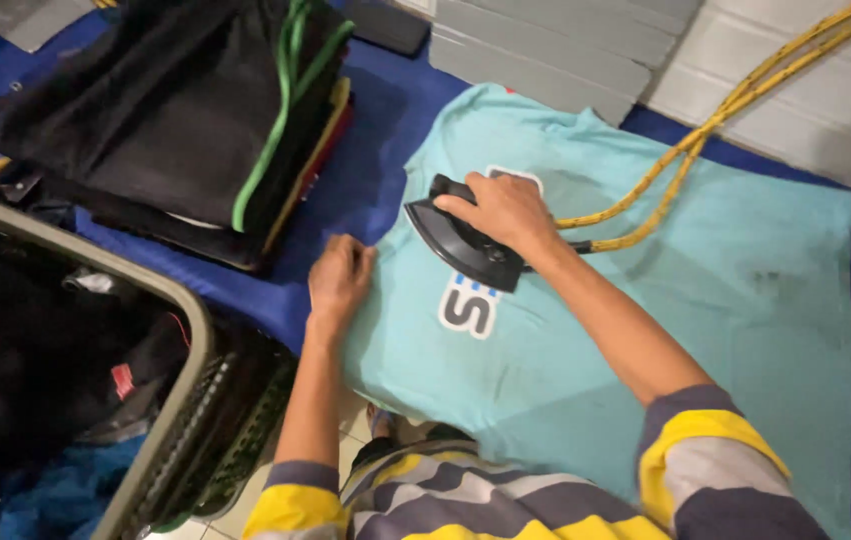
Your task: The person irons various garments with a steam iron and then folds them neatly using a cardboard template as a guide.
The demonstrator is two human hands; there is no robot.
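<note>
A light blue T-shirt [705, 300] lies spread flat on a dark blue cloth. My right hand [503, 208] grips the handle of a black iron [465, 250], which rests on the shirt's chest beside a white printed patch. A yellow braided cord [705, 130] runs from the iron up to the top right. My left hand [337, 277] presses the shirt's left edge with fingers curled, holding the fabric down.
A stack of folded dark clothes [175, 120] with green and yellow edges sits at the upper left. A laundry basket [190, 350] with dark garments stands at the lower left. Grey ribbed panels [565, 40] lie at the top.
</note>
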